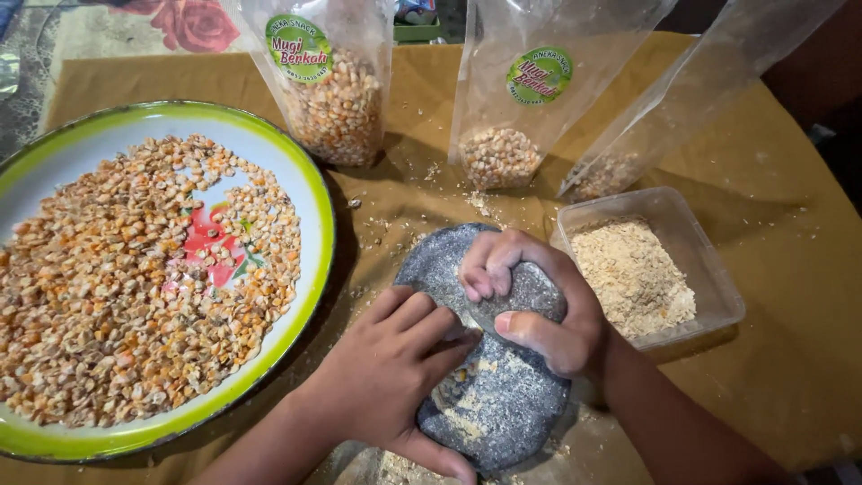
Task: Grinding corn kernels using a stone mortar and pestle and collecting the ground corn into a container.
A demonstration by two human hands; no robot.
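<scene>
Grinding stone (503,395) sits low in the middle of my view, a flat speckled grey slab on the brown-covered surface (790,359), with crushed bits and a few whole kernels on it. My right hand (539,305) has its fingers (485,274) curled tight around a smaller grey stone (534,292), which lies on the slab's top end. My left hand (386,377) lies flat on the slab's 9 o'clock edge, fingers together and stretched toward the smaller stone, thumb hooked under the near rim.

At 9 o'clock from the slab there's a big round tray (314,189) with a green rim, loaded with dried corn kernels (117,296). At 2 o'clock, just beside it, a clear plastic tub (709,269) holds pale ground meal (633,274). Three clear pouches stand along the top: one fairly full (337,99), one with a little corn (503,153), one nearly bare (628,162).
</scene>
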